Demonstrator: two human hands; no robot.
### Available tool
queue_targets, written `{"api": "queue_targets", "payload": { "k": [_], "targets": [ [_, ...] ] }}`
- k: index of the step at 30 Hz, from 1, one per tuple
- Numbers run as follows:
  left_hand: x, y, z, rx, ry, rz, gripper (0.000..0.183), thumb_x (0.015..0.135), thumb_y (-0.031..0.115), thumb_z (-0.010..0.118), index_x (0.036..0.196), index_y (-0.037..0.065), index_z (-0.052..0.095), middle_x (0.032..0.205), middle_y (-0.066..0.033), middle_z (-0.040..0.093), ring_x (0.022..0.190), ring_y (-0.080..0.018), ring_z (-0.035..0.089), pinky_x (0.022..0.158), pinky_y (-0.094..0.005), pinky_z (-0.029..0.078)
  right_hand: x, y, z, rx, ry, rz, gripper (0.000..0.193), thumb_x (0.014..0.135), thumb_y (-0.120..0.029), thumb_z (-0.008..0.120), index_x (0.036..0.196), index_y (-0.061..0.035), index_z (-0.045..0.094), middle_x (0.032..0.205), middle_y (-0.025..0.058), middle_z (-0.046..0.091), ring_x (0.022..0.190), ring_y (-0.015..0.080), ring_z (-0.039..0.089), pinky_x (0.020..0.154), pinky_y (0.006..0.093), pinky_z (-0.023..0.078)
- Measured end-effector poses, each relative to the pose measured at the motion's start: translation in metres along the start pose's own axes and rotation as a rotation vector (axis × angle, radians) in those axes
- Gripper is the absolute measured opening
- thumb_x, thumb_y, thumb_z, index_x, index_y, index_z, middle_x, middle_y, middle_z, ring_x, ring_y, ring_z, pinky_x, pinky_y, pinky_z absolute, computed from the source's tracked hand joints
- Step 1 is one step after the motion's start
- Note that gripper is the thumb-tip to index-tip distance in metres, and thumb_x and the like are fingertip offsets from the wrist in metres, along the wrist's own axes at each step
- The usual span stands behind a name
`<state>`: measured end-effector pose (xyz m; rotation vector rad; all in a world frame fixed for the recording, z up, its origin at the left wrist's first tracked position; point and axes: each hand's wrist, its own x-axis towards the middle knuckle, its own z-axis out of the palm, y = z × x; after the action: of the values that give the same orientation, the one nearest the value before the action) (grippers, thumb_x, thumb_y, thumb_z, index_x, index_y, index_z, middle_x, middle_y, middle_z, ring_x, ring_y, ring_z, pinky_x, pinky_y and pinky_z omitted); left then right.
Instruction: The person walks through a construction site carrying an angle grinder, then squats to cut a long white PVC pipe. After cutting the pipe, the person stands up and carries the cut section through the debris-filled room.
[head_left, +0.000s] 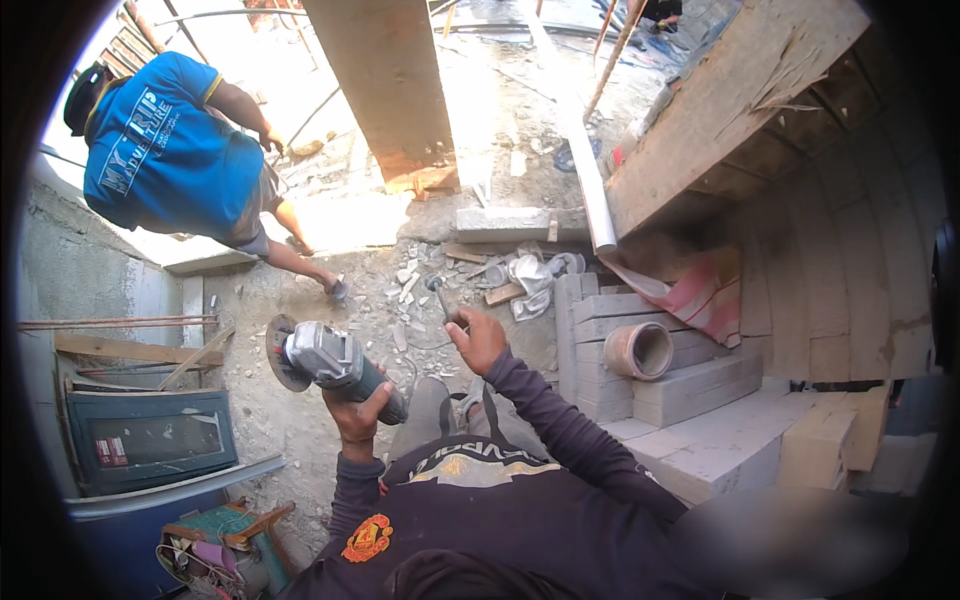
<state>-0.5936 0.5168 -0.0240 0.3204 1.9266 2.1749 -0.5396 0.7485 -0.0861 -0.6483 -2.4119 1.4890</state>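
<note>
An angle grinder [335, 362] with a grey body and a large round disc [288, 352] is in my left hand [357, 412]. My fingers wrap round its dark green rear body, and the disc points away to the left. In front of me, to the right of the grinder, my right hand [478, 340] is closed on a thin grey rod with a dark round end [434, 284]. What kind of tool it is I cannot make out. A thin dark cord [411, 368] runs near the grinder's rear end.
Broken chips [405, 285] litter the dusty ground ahead. Stacked pale blocks [695, 390] and a clay-coloured pipe piece [640, 352] stand on the right. A person in a blue shirt [180, 150] is at the far left. A wooden post [385, 90] rises ahead; a tool box [225, 550] sits lower left.
</note>
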Motion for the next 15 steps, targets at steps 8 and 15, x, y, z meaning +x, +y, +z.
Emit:
{"api": "queue_targets", "payload": {
  "k": [8,15],
  "targets": [
    [0.115,-0.018,0.055,-0.001,-0.003,-0.027,0.059,0.066,-0.002,0.080,0.120,-0.002,0.054,0.100,-0.0110,0.065,0.090,-0.0217,0.068,0.084,-0.0360,0.056,0.130,0.065,-0.018,-0.237,-0.087,0.069,0.023,0.086,-0.022,0.066,0.099,-0.0039,0.072,0.094,0.0172,0.071,0.088,0.0351,0.068,0.081,0.0416,0.053],
    [0.229,-0.038,0.089,-0.032,-0.079,-0.052,0.056,0.068,0.000,0.080,0.117,-0.001,0.054,0.100,-0.0104,0.066,0.089,-0.0215,0.068,0.082,-0.0346,0.055,0.199,0.106,-0.040,-0.388,0.016,0.231,0.021,0.081,-0.023,0.069,0.093,-0.0052,0.072,0.091,0.0148,0.072,0.090,0.0357,0.068,0.082,0.0454,0.052]
  ]
}}
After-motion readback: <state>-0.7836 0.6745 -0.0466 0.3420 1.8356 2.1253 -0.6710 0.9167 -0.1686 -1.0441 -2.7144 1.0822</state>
